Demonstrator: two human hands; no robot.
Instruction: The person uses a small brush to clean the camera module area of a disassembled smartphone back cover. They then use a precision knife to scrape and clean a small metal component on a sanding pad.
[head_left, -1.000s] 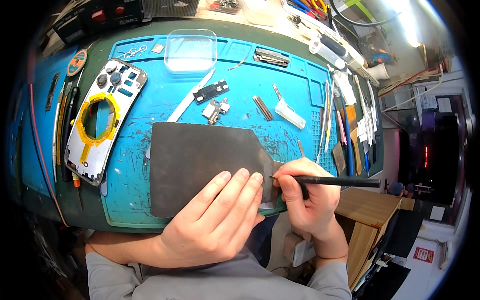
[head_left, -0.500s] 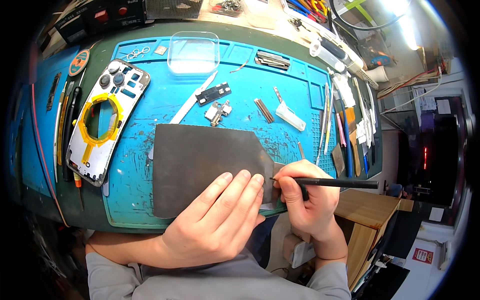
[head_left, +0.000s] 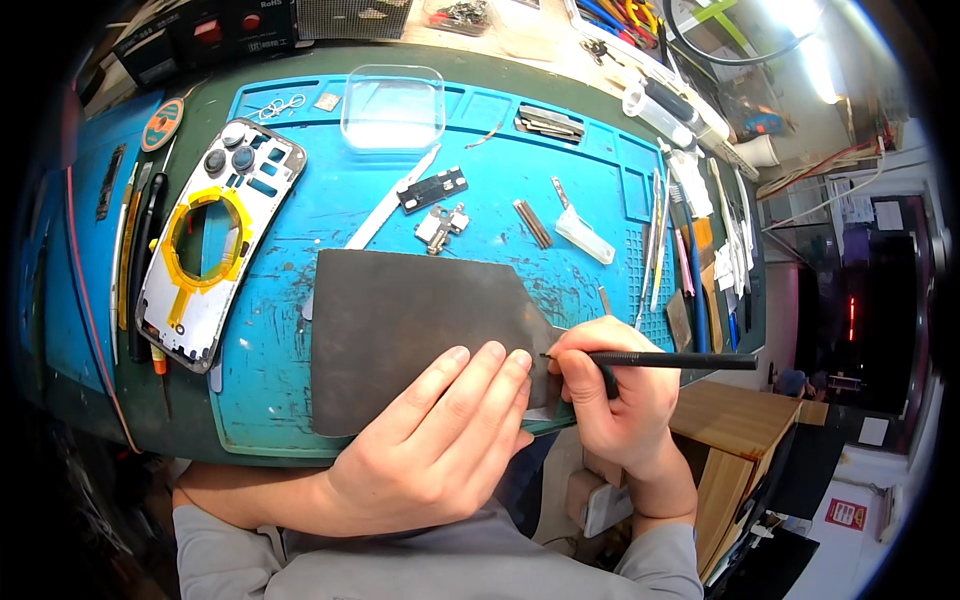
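A dark grey, nearly black sheet [head_left: 400, 325] with one slanted corner lies at the front of the blue work mat [head_left: 290, 350]. My left hand [head_left: 430, 430] rests on its lower right part, fingers stretched out flat and side by side. In my right hand [head_left: 625, 400], thumb and fingers pinch a slim black pen-shaped tool [head_left: 690, 360]. Its thin tip meets the sheet's right end, just beside my left fingertips. Whatever lies under the sheet is mostly hidden; a pale edge shows beneath its right end.
A phone frame [head_left: 160, 295] with a yellow ring lies left, beside screwdrivers. Beyond the sheet are a black bracket [head_left: 432, 190], a small metal part [head_left: 440, 228], a clear plastic box [head_left: 393, 110] and thin rods [head_left: 532, 224]. Brushes and tweezers [head_left: 655, 240] line the right side.
The view has shifted slightly, so the mat and its contents sit a little farther right. Both hands keep nearly the same pose, the tool tip still at the sheet's right end.
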